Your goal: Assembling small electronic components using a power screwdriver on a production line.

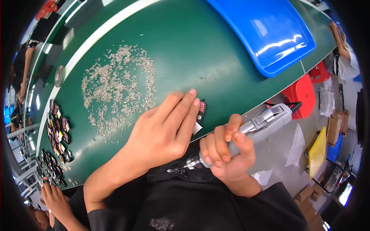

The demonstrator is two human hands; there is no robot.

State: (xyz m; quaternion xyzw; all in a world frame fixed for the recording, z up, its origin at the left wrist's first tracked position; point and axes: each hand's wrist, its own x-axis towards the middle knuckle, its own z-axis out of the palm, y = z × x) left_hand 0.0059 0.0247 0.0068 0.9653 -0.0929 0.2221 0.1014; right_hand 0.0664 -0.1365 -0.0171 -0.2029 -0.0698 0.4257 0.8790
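My left hand [163, 129] reaches across the green table, its fingers long and close together, closed against a small black plastic piece [202, 109] with a red label. Most of that piece is hidden beneath the fingers, and my thumb is out of sight. A bit of white [197, 128] shows beside its lower end. My right hand [229, 154] is wrapped around a grey electric screwdriver [266, 122]. The tool is tilted, its metal chuck [192, 163] and thin bit pointing left, in front of my dark clothing and apart from the black piece.
Many small silver screws or pins [115, 82] lie scattered on the green table [181, 50]. Small black pieces [58, 133] are heaped at the left, near another person's hand [54, 196]. A blue tray [273, 34] lies at the far right, with a red stool [300, 96] beyond the edge.
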